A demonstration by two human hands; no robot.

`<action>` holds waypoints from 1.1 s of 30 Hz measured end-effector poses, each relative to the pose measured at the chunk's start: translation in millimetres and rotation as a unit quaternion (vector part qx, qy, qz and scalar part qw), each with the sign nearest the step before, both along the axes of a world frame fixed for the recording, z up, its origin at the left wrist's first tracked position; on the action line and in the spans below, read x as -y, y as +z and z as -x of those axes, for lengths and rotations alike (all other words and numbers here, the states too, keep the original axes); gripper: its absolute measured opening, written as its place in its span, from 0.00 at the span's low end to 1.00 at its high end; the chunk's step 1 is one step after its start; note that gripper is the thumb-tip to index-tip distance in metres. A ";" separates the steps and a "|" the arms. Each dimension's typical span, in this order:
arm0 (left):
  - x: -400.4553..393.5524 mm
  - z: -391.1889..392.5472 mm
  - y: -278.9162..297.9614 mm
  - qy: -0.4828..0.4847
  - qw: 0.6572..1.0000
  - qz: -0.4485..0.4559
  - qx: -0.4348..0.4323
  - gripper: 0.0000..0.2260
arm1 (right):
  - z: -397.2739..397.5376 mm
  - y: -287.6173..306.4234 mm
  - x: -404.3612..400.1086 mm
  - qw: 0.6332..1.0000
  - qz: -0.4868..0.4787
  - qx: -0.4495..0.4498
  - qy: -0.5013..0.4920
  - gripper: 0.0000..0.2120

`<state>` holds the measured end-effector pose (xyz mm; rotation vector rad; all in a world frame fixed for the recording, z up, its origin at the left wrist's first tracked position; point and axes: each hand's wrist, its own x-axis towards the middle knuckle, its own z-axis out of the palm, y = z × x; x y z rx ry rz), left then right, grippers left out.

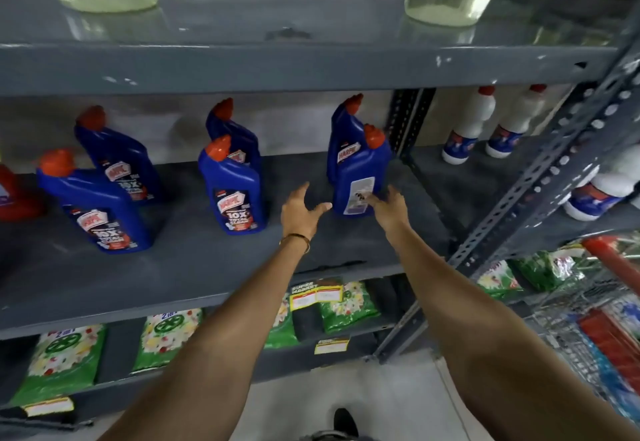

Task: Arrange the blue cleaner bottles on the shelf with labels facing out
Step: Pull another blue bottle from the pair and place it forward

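Plainly, "HARPIC 10X" labels [239, 210] on blue bottles [230, 184]

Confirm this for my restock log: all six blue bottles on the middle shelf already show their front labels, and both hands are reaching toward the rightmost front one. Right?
Not quite. In the head view, the rightmost front bottle shows its pale back label. The other five face out, and the left hand and right hand do reach toward it.
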<state>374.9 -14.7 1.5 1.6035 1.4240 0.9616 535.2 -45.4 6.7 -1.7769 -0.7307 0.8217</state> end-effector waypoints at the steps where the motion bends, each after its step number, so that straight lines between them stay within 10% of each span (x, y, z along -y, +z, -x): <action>1: -3.9 -10.0 0.0 -0.009 1.000 0.008 0.006 0.31 | -10.4 -0.3 -2.1 1.000 0.005 -0.006 0.025 0.30; 10: -19.3 -51.8 6.4 -0.043 0.995 0.033 0.081 0.22 | -58.5 -2.0 -19.5 0.974 -0.016 -0.003 0.224 0.18; 33: 4.3 -78.3 24.2 0.019 0.990 -0.027 0.135 0.19 | -52.0 29.3 -12.1 0.968 -0.100 -0.094 0.211 0.15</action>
